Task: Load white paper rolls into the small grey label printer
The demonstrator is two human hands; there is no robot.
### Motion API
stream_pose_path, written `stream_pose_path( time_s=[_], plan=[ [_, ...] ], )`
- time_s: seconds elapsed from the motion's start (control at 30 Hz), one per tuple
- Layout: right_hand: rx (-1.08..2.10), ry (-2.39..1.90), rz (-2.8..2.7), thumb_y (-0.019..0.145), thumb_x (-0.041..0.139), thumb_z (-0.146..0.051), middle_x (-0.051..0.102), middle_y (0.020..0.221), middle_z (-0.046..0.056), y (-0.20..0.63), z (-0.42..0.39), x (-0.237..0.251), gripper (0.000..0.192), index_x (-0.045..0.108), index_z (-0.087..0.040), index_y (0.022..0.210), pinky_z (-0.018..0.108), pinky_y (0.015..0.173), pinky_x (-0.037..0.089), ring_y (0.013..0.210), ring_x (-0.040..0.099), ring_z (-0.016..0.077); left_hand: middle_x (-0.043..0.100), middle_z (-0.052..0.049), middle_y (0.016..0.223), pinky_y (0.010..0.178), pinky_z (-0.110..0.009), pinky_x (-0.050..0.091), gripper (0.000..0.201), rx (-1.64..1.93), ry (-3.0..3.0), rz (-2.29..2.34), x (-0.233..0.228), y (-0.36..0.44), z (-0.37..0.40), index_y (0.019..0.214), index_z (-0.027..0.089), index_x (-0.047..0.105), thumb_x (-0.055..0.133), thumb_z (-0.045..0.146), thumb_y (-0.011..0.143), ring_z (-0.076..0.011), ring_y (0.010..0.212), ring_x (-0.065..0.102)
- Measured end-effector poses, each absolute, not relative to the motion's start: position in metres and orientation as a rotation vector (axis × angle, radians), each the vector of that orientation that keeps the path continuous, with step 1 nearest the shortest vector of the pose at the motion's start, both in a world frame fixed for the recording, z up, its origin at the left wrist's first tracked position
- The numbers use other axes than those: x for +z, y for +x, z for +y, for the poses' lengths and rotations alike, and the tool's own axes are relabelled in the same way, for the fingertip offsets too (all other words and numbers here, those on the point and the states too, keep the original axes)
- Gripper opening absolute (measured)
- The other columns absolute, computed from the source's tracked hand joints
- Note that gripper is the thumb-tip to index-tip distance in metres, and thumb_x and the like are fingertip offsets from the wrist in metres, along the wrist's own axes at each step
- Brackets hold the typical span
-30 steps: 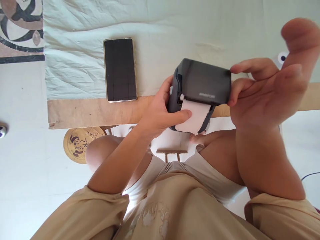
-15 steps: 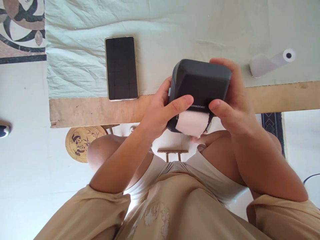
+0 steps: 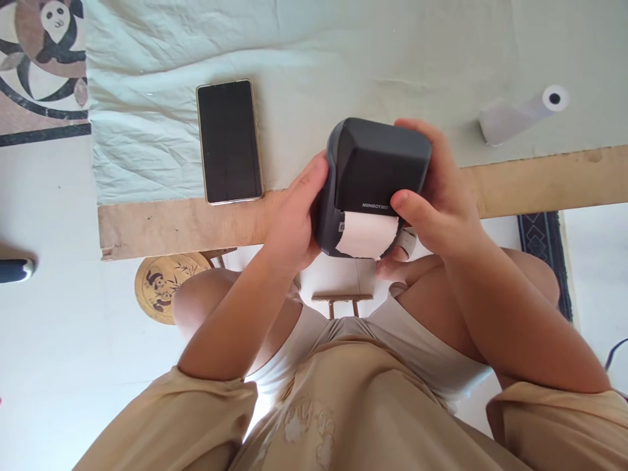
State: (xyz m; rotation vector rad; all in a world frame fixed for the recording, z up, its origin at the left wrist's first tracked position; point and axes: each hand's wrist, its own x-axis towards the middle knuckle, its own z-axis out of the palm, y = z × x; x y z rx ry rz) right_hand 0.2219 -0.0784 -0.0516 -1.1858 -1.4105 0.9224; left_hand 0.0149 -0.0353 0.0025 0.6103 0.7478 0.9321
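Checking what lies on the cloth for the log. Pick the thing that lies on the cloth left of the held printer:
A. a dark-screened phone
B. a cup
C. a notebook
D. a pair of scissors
A: a phone with a dark screen lies flat on the pale cloth, left of the printer.

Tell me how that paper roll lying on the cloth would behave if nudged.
The paper roll is round and lies apart from both hands, so it would probably roll. Its loose tail lies unwound on the cloth, so it would likely flop and unspool further. It looks small and thin, probably very light.
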Motion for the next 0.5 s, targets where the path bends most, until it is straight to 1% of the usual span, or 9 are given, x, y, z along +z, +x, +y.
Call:
stream_pose_path(
  time_s=[0.07,0.13,0.2,0.27,0.33,0.4,0.43,0.47,0.5],
  plan=[
    [0.936,-1.184,-1.392,0.112,0.084,-0.092,0.079,0.148,0.002,0.225,-0.080,-0.052,0.085,0.057,-0.050,0.181,0.029,0.068,0.069,0.094,0.077,0.0148,0.095,-0.005,0.116,0.128,-0.046,0.077,0.045,0.956,0.595,0.782,-0.001,0.016,-0.035,0.099,0.025,0.085,0.075,0.061,0.124,-0.0386,0.166,0.084],
    [0.925,-1.184,-1.396,0.114,0.082,-0.090,0.071,0.169,0.001,0.230,-0.084,-0.048,0.082,0.055,-0.056,0.184,0.027,0.061,0.064,0.085,0.070,0.0094,0.095,-0.003,0.117,0.123,-0.045,0.079,0.038,0.943,0.618,0.797,-0.006,0.013,-0.034,0.106,0.027,0.087,0.074,0.058,0.125,-0.0377,0.164,0.085],
    [0.854,-1.144,-1.464,0.115,0.085,-0.083,0.064,0.179,0.000,0.235,-0.087,-0.041,0.078,0.057,-0.061,0.184,0.026,0.058,0.059,0.080,0.064,0.0060,0.094,-0.002,0.114,0.112,-0.042,0.081,0.032,0.920,0.658,0.791,-0.012,0.008,-0.034,0.117,0.029,0.089,0.073,0.055,0.126,-0.0351,0.154,0.090],
    [0.731,-1.081,-1.567,0.111,0.095,-0.072,0.065,0.175,0.002,0.239,-0.088,-0.032,0.079,0.064,-0.061,0.184,0.028,0.059,0.059,0.083,0.063,0.0076,0.092,0.000,0.108,0.103,-0.038,0.081,0.027,0.917,0.676,0.773,-0.016,0.004,-0.034,0.117,0.029,0.088,0.074,0.051,0.125,-0.0314,0.140,0.095],
    [0.610,-1.041,-1.682,0.106,0.102,-0.066,0.066,0.172,0.006,0.243,-0.088,-0.024,0.087,0.068,-0.058,0.185,0.031,0.063,0.065,0.096,0.071,0.0136,0.089,0.001,0.101,0.098,-0.036,0.081,0.022,0.939,0.647,0.759,-0.017,0.002,-0.034,0.110,0.029,0.084,0.080,0.046,0.122,-0.0299,0.129,0.096],
    [0.480,-1.061,-1.768,0.103,0.105,-0.067,0.066,0.172,0.011,0.246,-0.085,-0.019,0.091,0.071,-0.051,0.186,0.034,0.067,0.070,0.107,0.074,0.0181,0.090,0.001,0.103,0.105,-0.039,0.082,0.020,0.922,0.616,0.732,-0.017,0.003,-0.033,0.106,0.029,0.082,0.085,0.044,0.119,-0.0318,0.136,0.096],
    [0.402,-1.081,-1.795,0.102,0.105,-0.069,0.066,0.168,0.013,0.247,-0.084,-0.017,0.091,0.073,-0.048,0.184,0.035,0.066,0.070,0.105,0.073,0.0180,0.092,0.001,0.107,0.110,-0.041,0.083,0.023,0.908,0.610,0.720,-0.016,0.004,-0.033,0.107,0.029,0.082,0.085,0.047,0.120,-0.0337,0.145,0.094],
    [0.310,-1.086,-1.811,0.101,0.105,-0.072,0.068,0.159,0.013,0.248,-0.082,-0.017,0.088,0.077,-0.044,0.180,0.035,0.062,0.066,0.099,0.069,0.0165,0.093,-0.001,0.112,0.116,-0.045,0.083,0.028,0.893,0.611,0.702,-0.014,0.005,-0.033,0.107,0.029,0.083,0.083,0.054,0.121,-0.0363,0.154,0.091],
    [0.213,-1.087,-1.809,0.100,0.105,-0.075,0.070,0.145,0.011,0.248,-0.081,-0.016,0.083,0.082,-0.041,0.172,0.035,0.058,0.061,0.091,0.064,0.0146,0.094,-0.002,0.117,0.120,-0.049,0.082,0.037,0.879,0.614,0.683,-0.013,0.006,-0.033,0.107,0.028,0.084,0.079,0.062,0.122,-0.0391,0.163,0.087]
  ],
)
